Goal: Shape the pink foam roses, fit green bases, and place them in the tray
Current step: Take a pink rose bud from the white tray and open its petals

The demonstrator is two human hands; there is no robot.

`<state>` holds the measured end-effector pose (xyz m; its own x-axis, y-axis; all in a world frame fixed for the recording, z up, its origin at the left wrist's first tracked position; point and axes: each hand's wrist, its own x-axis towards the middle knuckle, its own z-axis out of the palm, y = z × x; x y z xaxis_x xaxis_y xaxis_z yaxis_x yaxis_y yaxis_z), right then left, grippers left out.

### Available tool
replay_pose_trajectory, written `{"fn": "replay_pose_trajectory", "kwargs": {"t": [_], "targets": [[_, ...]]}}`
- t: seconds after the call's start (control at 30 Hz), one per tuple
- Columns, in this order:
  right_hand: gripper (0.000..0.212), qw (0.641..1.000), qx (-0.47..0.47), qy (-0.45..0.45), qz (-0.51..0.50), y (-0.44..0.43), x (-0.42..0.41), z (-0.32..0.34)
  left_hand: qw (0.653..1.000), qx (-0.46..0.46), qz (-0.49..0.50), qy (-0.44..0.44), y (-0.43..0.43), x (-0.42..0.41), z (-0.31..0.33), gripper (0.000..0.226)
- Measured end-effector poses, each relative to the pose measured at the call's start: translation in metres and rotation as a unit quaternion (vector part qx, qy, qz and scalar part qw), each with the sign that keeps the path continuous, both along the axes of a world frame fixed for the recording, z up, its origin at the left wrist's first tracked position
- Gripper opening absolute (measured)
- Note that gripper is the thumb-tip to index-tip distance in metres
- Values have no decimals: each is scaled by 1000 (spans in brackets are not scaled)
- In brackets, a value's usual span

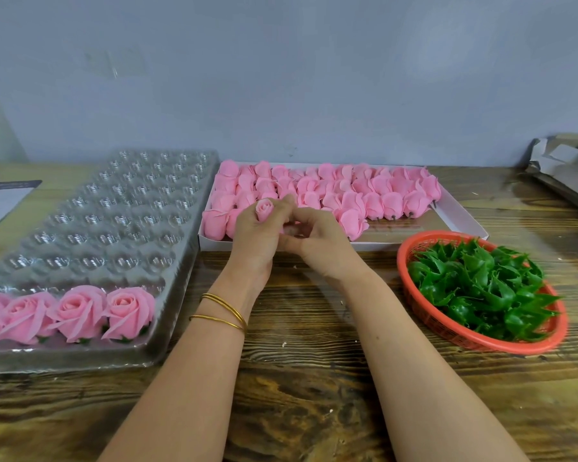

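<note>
Poking up from the closed left grip point(257, 228), a pink rosebud point(264, 208), right grip point(317, 235) pinching its base.

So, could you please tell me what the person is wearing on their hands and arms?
Both forearms are bare, with no sleeves in view and no gloves on the left hand or the right hand. The left wrist carries thin gold bangle bracelets, seemingly three. No ring or watch shows.

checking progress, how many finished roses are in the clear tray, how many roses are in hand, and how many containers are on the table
Finished roses in the clear tray: 5 visible, the leftmost cut off by the frame edge
Rose in hand: 1
Containers: 3, the clear tray, white box, red basket
Total: 9
</note>
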<state>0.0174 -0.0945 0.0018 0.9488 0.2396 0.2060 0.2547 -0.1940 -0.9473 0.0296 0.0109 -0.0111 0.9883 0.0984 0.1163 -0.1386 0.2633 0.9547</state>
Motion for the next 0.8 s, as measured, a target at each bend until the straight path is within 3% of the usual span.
{"fn": "replay_pose_trajectory", "kwargs": {"t": [0.13, 0.3, 0.43, 0.8], "targets": [[31, 999, 17, 9, -41, 2, -1, 4, 999, 6, 34, -20, -3, 1, -2, 35], [22, 988, 88, 14, -127, -2, 2, 7, 991, 86, 78, -63, -2, 3, -7, 22], [6, 988, 108, 6, -109, 0, 2, 6, 981, 161, 57, -92, -5, 1, -9, 26], [4, 988, 105, -2, -114, 1, 6, 0, 982, 155, 23, -101, -10, -3, -5, 19]]}}
